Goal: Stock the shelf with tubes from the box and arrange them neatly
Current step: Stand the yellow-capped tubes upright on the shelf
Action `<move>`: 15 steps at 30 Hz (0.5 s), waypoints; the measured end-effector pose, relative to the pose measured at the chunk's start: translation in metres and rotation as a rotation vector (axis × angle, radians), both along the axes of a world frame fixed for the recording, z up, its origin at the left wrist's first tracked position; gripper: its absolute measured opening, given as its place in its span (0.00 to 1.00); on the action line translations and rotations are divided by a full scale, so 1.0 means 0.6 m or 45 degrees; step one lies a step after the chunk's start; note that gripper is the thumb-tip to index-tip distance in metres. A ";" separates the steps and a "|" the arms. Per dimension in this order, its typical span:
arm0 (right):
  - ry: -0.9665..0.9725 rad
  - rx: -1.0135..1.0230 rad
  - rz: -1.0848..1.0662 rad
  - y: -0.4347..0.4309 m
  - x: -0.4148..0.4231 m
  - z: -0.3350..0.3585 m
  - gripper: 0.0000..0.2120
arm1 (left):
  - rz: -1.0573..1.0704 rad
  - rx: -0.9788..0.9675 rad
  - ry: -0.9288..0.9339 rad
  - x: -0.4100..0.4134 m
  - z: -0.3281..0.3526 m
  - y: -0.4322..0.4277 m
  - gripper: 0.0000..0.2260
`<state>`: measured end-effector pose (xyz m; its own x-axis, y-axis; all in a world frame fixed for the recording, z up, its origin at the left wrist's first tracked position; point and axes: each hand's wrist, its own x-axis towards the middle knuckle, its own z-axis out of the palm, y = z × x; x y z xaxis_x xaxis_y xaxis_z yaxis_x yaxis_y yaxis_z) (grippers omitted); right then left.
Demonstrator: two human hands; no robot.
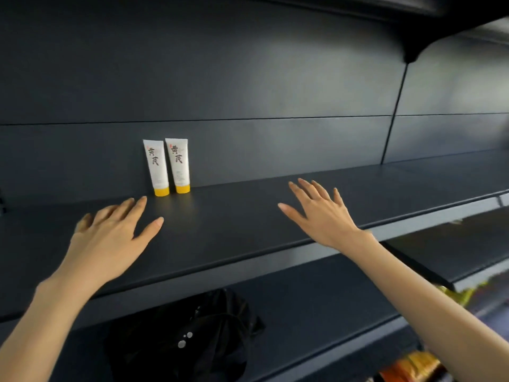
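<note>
On the lower shelf (316,293) nearest the camera lies a black bundle (187,334). Above it, both hands reach over the front half of the shelf (234,224). The left hand (110,238) is palm down with its fingers straight and spread, holding nothing. The right hand (322,216), well apart from it, is also empty, with its fingers fanned wide.

Farther back, two tubes stand upright on their yellow caps with their labels facing forward. They are side by side against the back panel (248,78), left of the shelf's middle and just beyond the left fingertips. The left tube (156,166) leans a little towards the right tube (177,164).

With both hands empty, the step in hand is probably fetching more tubes. Each new one should go cap down with its label forward, just beside the right tube, so the row runs rightwards along the panel. The tubes are tall on narrow caps and likely tip easily. It would help to set each down gently while the free hand steadies its neighbours, and to square up the leaning one.

The box is not in view, so I cannot tell how many tubes remain. I also cannot tell whether the palms touch the shelf or float just above it. The left hand's outer edge is blurred. The bundle could be a bag or a cloth. The orange packs (413,365) at the bottom right are blurred and cut off, and the small print on the labels is unreadable.
</note>
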<state>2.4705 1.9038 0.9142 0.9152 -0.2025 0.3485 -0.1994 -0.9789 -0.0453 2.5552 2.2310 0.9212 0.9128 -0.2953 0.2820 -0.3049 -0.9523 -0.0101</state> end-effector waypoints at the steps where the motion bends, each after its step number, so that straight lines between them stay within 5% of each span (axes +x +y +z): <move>1: -0.020 -0.001 -0.033 -0.010 -0.025 -0.005 0.34 | -0.027 -0.014 -0.012 -0.007 -0.002 -0.012 0.37; 15: 0.008 -0.005 -0.355 -0.187 -0.286 -0.055 0.37 | -0.240 -0.069 -0.115 -0.150 -0.006 -0.196 0.36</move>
